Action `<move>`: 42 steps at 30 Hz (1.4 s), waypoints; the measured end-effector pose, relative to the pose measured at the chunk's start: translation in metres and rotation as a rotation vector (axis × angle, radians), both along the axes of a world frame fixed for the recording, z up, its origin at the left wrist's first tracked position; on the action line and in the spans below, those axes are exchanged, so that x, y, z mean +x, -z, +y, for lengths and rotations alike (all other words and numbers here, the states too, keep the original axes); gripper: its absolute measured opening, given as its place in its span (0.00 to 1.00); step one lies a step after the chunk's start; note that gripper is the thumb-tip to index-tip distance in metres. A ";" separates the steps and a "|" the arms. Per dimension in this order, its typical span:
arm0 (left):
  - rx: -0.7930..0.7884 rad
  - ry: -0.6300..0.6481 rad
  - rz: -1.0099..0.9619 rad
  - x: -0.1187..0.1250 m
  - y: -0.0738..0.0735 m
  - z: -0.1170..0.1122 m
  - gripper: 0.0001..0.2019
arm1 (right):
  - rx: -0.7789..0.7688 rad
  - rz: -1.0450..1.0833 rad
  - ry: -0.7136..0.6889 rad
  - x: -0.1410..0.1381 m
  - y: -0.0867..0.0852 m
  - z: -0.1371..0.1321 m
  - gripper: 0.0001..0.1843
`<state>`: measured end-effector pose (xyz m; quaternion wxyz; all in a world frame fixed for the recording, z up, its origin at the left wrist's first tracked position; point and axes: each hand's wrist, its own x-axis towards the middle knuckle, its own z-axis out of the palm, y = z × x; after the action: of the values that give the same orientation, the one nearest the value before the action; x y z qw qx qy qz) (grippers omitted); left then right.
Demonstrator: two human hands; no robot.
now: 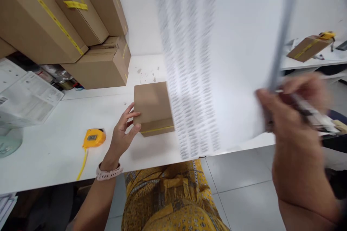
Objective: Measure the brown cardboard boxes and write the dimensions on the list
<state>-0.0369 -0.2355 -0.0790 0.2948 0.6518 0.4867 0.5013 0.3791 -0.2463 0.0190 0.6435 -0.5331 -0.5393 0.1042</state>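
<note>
Perhaps liable, through the blurred sheet (241, 50) pinched in the right hand (294, 115), to knock askew the box (153, 103) left of it on the table (54, 158), steadied only by the spread left hand (123, 135).

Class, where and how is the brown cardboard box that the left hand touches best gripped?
Probably grip the box by its left edge, from the left with the left hand: that edge is straight and mostly visible, while the printed white paper hides the right side.
</note>
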 end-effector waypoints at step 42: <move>-0.024 0.612 0.957 0.069 -0.087 0.070 0.38 | -0.573 0.315 -0.611 -0.160 0.017 0.177 0.21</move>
<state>0.0321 -0.1657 0.0085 0.1807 0.9144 0.3605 0.0361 0.2194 -0.0697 0.0015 0.4836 -0.4840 -0.5168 0.5145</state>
